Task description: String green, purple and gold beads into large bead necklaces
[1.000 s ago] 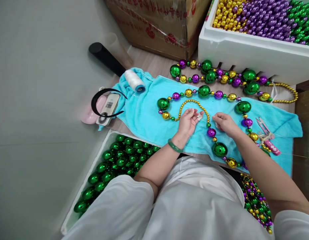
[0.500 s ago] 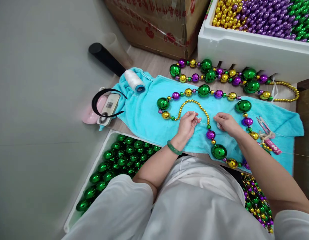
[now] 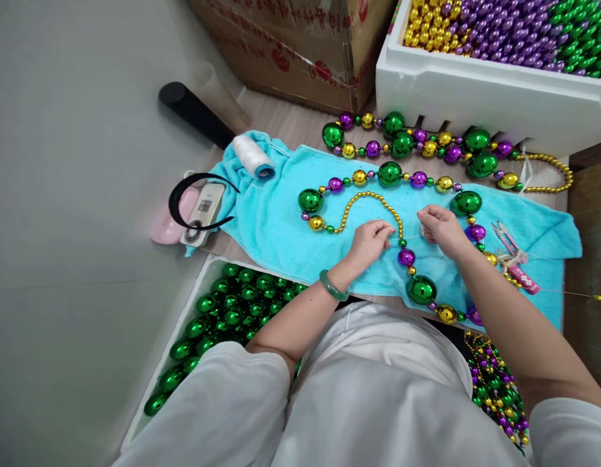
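Note:
A bead necklace (image 3: 390, 174) of green, purple and gold beads lies in a loop on a turquoise towel (image 3: 281, 224). Thin white thread (image 3: 400, 240) runs between my hands, close to where the small gold beads (image 3: 369, 194) meet a green one. My left hand (image 3: 371, 243), with a green bangle (image 3: 333, 285) on its wrist, is closed in a pinch on the thread. On the other side of the bead string, my right hand (image 3: 441, 228) is closed with the thread in its curled fingers. Pink thread snips (image 3: 507, 239) and a pink piece (image 3: 524, 279) lie right of my right hand.
A second necklace (image 3: 402, 145) lies along the white foam box (image 3: 475, 91) of gold, purple and green beads. At left are a thread spool (image 3: 253, 156), a black headband (image 3: 172, 204) and a phone (image 3: 204, 214). A tray (image 3: 174, 318) holds large green beads; a cardboard box (image 3: 300, 52) stands behind.
Both hands have shifted slightly; my left fingers have turned toward the thread and my right hand has risen a little. The whole view has moved slightly, and the beads lie as before.

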`<control>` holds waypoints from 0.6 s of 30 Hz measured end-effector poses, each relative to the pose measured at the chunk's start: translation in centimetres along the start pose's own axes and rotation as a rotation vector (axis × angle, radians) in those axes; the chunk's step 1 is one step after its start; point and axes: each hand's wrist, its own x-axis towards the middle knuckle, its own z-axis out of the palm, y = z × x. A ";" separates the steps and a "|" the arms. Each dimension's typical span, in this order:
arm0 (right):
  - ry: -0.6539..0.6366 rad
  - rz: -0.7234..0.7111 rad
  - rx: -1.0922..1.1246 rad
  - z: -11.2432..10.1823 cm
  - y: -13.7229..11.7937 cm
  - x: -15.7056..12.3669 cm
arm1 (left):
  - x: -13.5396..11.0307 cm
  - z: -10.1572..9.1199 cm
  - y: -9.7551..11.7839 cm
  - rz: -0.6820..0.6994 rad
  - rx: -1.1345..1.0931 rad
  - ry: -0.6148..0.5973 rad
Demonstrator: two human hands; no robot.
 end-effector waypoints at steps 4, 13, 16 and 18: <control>-0.024 -0.049 -0.011 0.3 -1.3 -0.1 | 0.2 0.3 0.8 0.111 0.429 -0.056; -0.002 -0.281 -0.347 1.2 -2.4 -1.2 | 0.5 0.3 2.6 -0.017 0.551 -0.229; 0.021 -0.385 -0.530 2.2 -2.9 -1.7 | 0.7 0.7 3.3 -0.042 0.599 -0.260; 0.024 -0.457 -0.675 3.1 -3.4 -2.3 | 1.0 1.1 3.7 -0.067 0.559 -0.262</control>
